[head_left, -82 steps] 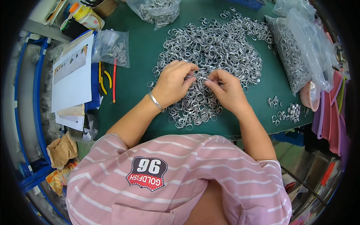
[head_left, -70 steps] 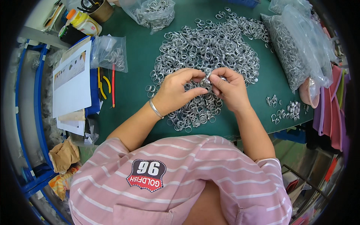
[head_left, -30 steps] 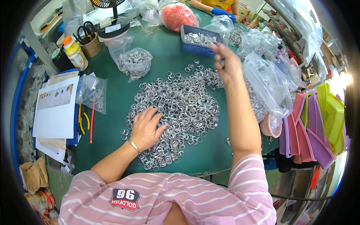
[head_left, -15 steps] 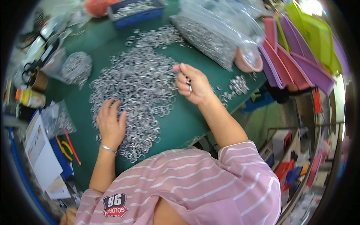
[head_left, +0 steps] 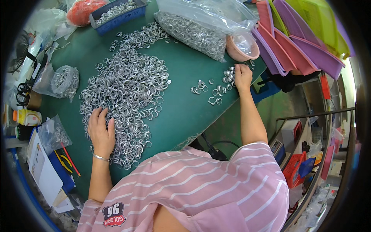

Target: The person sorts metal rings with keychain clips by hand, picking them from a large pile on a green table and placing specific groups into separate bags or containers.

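Note:
A wide heap of silver metal rings point(head_left: 129, 79) spreads over the green table point(head_left: 181, 112). My left hand point(head_left: 101, 133) lies on the heap's near left side, its fingers stretched out and thumb apart; nothing shows in its grasp. Out at the right edge of the table, my right hand point(head_left: 243, 79) is over a small cluster of rings point(head_left: 228, 74). Its fingers are closed and bent downward, and what they hold, if anything, is hidden. Several loose rings point(head_left: 199, 87) lie to the left of that cluster.
At the back are a blue bin point(head_left: 116, 17) of rings and a big clear bag point(head_left: 189, 33) of rings. A pink cup point(head_left: 241, 54) stands beyond my right hand, near stacked coloured trays point(head_left: 286, 46). Scissors point(head_left: 23, 94), a yellow bottle point(head_left: 29, 117) and papers point(head_left: 42, 166) line the left.
My right hand has swung right, from beside the big heap to the small cluster by the table edge. My left hand stays on the heap. The whole view has shifted slightly.

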`<state>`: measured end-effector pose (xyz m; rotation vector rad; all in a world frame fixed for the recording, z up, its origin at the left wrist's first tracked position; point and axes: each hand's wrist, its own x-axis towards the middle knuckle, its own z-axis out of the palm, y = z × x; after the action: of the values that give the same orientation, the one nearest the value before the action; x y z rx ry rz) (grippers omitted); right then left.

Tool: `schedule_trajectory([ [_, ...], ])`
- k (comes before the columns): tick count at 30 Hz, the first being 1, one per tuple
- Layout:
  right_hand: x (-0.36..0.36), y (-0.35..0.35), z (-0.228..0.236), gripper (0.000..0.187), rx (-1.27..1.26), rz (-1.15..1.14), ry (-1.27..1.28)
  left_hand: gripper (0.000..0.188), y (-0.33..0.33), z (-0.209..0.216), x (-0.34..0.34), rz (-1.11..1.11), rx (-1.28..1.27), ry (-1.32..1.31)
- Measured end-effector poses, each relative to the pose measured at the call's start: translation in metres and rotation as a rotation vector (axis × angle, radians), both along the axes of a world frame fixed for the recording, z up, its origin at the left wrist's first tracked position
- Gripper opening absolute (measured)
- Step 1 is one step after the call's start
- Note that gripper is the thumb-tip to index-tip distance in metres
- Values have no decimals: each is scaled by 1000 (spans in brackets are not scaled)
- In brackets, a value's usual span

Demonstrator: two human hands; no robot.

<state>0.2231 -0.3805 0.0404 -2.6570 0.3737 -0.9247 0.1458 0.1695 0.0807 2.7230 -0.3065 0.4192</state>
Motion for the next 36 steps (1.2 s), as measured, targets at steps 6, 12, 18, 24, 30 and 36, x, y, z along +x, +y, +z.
schedule_trajectory([
  [6, 2, -3, 2, 29, 328, 132, -96, 35, 0, 3, 0, -12, 10, -2],
  [12, -24, 28, 24, 15, 34, 134, -302, 36, -1, 2, 0, -5, 29, -10],
  [18, -60, 78, 55, 15, -124, 535, 198, 36, -2, 2, 0, -5, 31, 0],
  [24, -50, 62, 56, 18, 139, 297, -132, 36, -1, 1, 0, -17, 37, -3],
  [30, -34, -20, 27, 26, 465, 52, -62, 36, -2, 1, 2, -13, 41, 11],
  [36, -35, 17, 11, 57, -16, 145, 112, 37, 0, 2, 1, 1, 66, 36],
])
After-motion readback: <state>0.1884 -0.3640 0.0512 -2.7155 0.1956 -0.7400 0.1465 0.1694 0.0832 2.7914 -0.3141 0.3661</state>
